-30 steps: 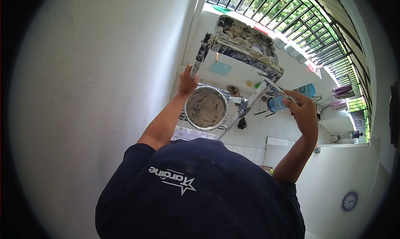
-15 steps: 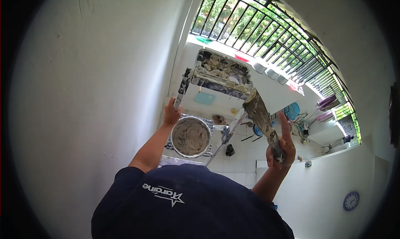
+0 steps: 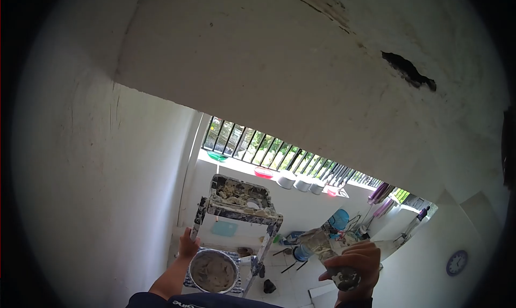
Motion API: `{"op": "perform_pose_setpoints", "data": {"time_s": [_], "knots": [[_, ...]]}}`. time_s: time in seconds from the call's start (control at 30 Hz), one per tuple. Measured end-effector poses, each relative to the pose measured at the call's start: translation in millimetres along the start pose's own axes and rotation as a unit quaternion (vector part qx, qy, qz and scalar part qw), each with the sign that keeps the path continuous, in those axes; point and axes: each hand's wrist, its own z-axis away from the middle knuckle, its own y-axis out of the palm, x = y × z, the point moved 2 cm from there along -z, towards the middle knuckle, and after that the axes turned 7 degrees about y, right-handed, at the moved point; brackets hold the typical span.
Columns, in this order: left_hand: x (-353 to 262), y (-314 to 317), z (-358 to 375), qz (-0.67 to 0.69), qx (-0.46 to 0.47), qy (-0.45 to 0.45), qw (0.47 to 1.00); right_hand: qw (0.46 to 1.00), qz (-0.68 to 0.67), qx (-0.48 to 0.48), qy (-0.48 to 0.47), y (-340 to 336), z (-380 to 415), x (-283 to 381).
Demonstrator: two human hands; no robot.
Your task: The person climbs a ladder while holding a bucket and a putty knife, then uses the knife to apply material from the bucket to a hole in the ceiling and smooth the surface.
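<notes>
My left hand (image 3: 188,244) is wrapped around the side rail of a plaster-stained stepladder (image 3: 244,214). A bucket (image 3: 236,276) holding grey-brown plaster (image 3: 212,271) stands just beside and below that hand, on the ladder's step. At the lower right, my right hand (image 3: 361,266) is closed around the handle of a plaster-caked putty knife (image 3: 345,279). Its blade points away from me and is smeared, so its edge is hard to make out. Plaster residue coats the tray at the ladder's top.
Overhead, a white beam and ceiling show a long crack (image 3: 312,8) and a dark ragged hole (image 3: 409,70). A barred window (image 3: 269,149) lies beyond, with pots (image 3: 302,183) along its ledge. A wall clock (image 3: 457,263) hangs at right; a blue container (image 3: 338,219) stands below.
My view has tilted up, bringing the cracked beam and the hole into sight. The putty knife has turned in my right hand, while my left hand stays on the ladder rail.
</notes>
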Motion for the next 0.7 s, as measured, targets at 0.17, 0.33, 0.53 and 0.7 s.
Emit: {"op": "perform_pose_setpoints", "data": {"time_s": [0.17, 0.33, 0.53, 0.7], "knots": [[6, 3, 1, 0.022, -0.010, -0.007, 1.000, 0.977, 0.033, -0.183, -0.107, -37, -56, 8], [11, 5, 1, 0.030, -0.016, -0.005, 0.999, 0.921, -0.078, -0.312, -0.220, -60, -118, 13], [18, 7, 2, 0.038, -0.005, -0.019, 0.999, 0.894, -0.036, -0.294, -0.337, -34, -207, 41], [18, 6, 2, 0.031, 0.001, -0.020, 0.999, 0.887, 0.000, -0.366, -0.282, -13, -240, 63]]}}
